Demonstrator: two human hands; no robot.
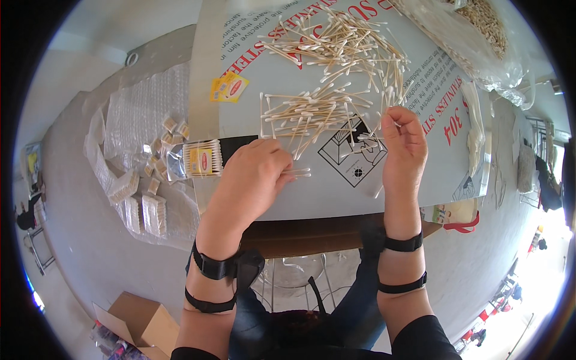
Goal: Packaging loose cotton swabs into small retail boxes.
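Observation:
My left hand [255, 171] is closed around a few cotton swabs [300, 173], whose white tips stick out to the right of its fingers. Right of the middle, my right hand [405, 144] has its thumb and fingertips pinched together at some swabs by the edge of the pile. A loose heap of cotton swabs [315, 111] lies between and beyond the hands, and a larger pile [345, 45] spreads farther back. Just left of my left hand sits a clear pack of swabs with a yellow label [201, 161]. Its right end lies by a black strip.
Yellow label cards [229, 87] lie on the grey printed sheet [282, 207] covering the table. Bubble wrap [150, 99] at the left bears several small swab packs [154, 214]. A clear bag of swabs [480, 36] stands far right. A cardboard box [141, 321] is at lower left.

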